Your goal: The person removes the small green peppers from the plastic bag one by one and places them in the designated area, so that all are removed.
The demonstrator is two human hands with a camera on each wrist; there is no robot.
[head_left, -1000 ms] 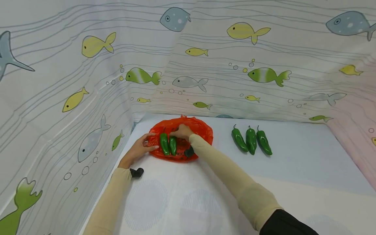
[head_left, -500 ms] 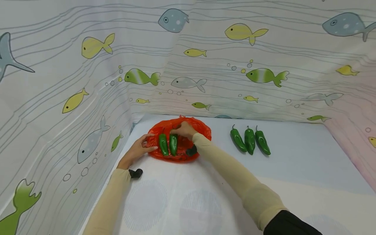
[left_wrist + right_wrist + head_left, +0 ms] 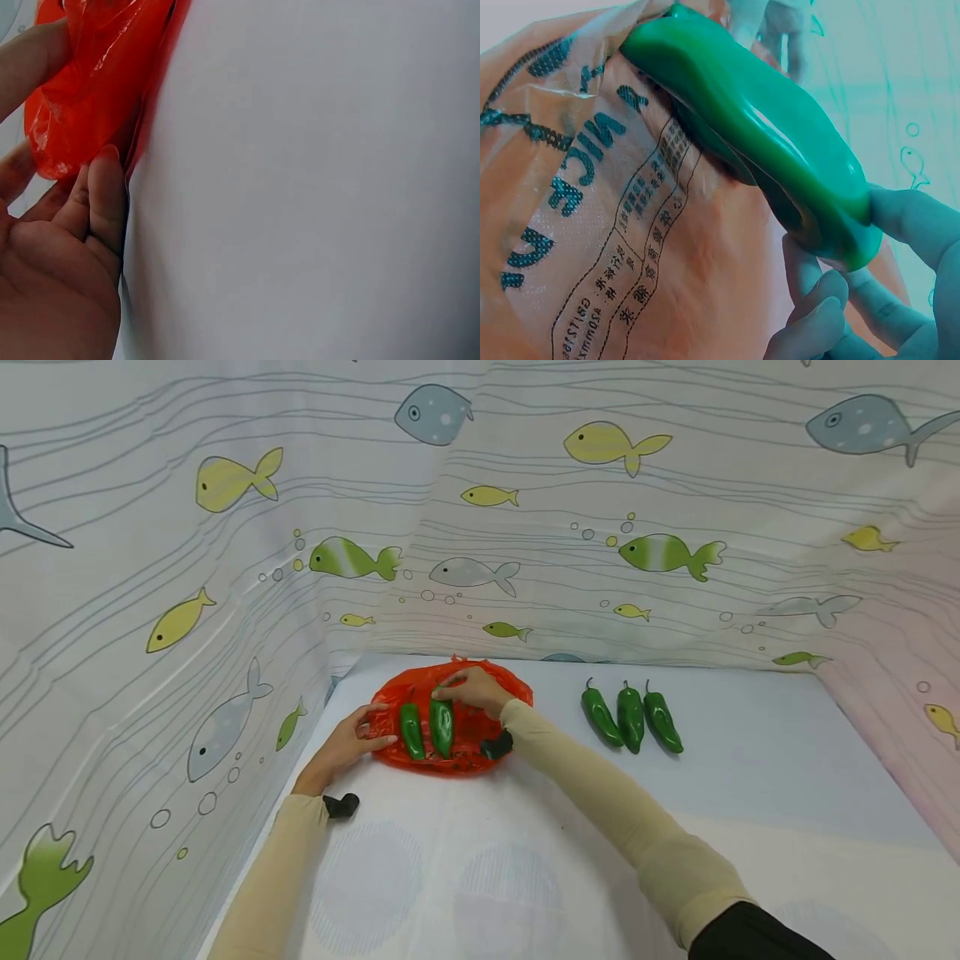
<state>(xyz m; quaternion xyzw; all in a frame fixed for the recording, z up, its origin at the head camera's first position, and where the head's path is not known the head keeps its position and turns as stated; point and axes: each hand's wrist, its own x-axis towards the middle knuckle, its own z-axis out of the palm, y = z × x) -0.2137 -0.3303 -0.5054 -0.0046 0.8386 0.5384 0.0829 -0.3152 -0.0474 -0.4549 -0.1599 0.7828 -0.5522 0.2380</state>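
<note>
Green pepper (image 3: 442, 728) pinched at red bag (image 3: 472, 727)

We see the right hand (image 3: 477, 690) pinching the pepper's far end with fingertips, over the bag; we can't tell if its near end touches. Left hand (image 3: 347, 742) holds the bag's left edge, fingers spread. Second pepper (image 3: 412, 732) lies just left of the first. We count three more peppers (image 3: 631, 720) on the table (image 3: 517, 810), apart.

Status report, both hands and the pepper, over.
Right hand pinches green pepper over red bag. Left hand holds red bag's edge. Second pepper lies just left; nothing visibly blocking.
</note>
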